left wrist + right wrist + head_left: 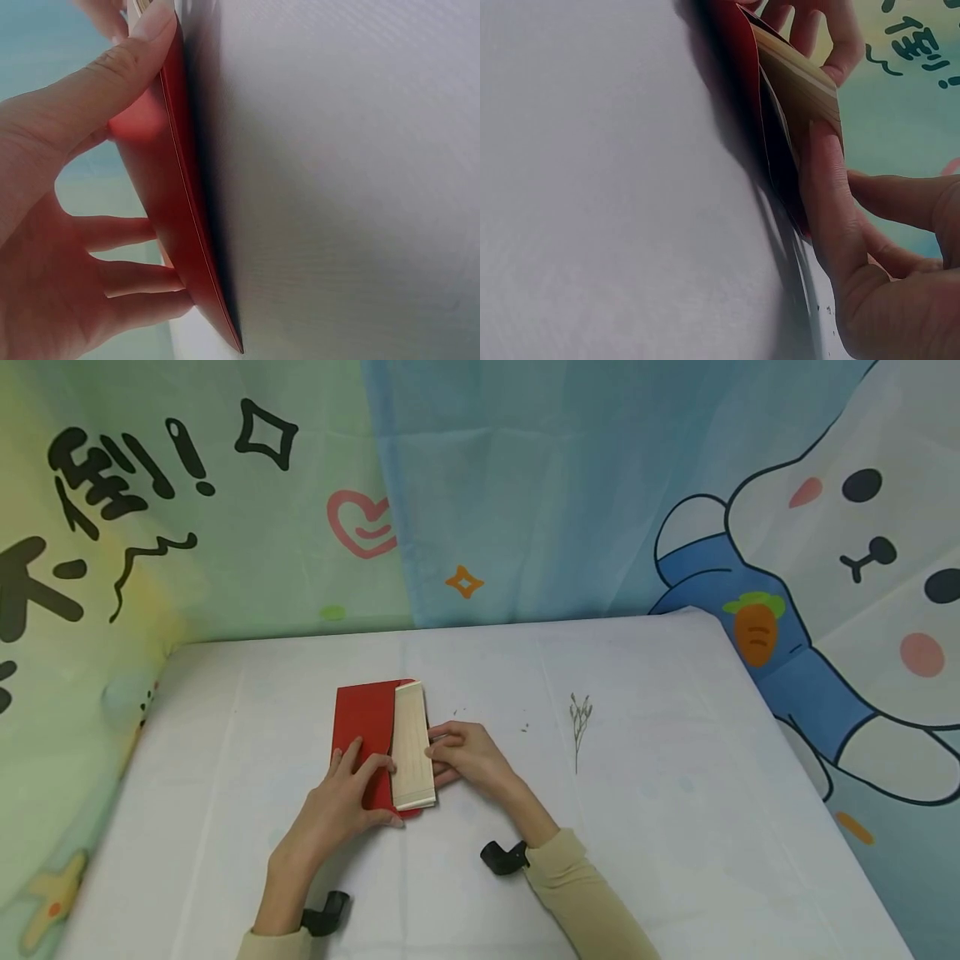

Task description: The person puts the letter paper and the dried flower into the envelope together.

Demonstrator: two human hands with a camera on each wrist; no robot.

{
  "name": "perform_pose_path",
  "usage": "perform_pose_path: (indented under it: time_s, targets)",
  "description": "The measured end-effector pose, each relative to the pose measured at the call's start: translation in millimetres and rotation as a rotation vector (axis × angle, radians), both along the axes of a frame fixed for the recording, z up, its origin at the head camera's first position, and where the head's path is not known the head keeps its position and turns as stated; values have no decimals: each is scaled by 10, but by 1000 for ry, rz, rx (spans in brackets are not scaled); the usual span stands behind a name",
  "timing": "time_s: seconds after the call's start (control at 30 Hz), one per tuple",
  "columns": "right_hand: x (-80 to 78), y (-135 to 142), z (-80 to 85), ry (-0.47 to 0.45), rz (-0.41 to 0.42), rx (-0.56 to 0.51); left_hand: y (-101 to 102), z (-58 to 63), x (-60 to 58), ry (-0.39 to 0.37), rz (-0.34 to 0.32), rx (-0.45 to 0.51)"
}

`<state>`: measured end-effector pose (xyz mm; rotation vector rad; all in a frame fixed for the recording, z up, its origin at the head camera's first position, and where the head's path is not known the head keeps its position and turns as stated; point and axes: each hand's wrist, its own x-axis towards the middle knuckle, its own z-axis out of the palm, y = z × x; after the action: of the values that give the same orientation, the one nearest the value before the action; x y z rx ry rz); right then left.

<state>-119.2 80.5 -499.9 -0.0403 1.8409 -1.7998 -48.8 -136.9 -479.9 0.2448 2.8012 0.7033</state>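
A red envelope (363, 718) lies on the white cloth with its opening toward the right. Cream folded paper (412, 747) sticks out of that opening, and its inner end is hidden in the envelope. My left hand (337, 797) holds the envelope from the left, its thumb at the near edge and its fingers spread on top; the left wrist view shows the thumb (142, 45) on the red edge. From the right, my right hand (472, 760) pinches the paper's outer edge. In the right wrist view the envelope's mouth gapes around the paper (795, 86).
A dried sprig (579, 727) lies on the white tablecloth (675, 860) to the right. Small dark crumbs (525, 727) are scattered between it and the envelope. A printed cloth backdrop (517, 485) hangs behind the table.
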Motion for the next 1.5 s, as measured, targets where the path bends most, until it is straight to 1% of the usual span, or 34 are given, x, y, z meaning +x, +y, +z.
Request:
perform_pose_path:
  time_s: [0.53, 0.9, 1.23, 1.5]
  targets:
    - [13, -125, 38, -17, 21, 8, -9, 7, -16, 3, 5, -13]
    - [15, -205, 23, -24, 24, -10, 0, -6, -10, 23, 1, 4]
    - [23, -291, -20, -8, 43, 1, -2, -12, -4, 26, 2, 11]
    - [32, -351, 2, -12, 40, 18, -12, -25, -12, 29, 3, 5]
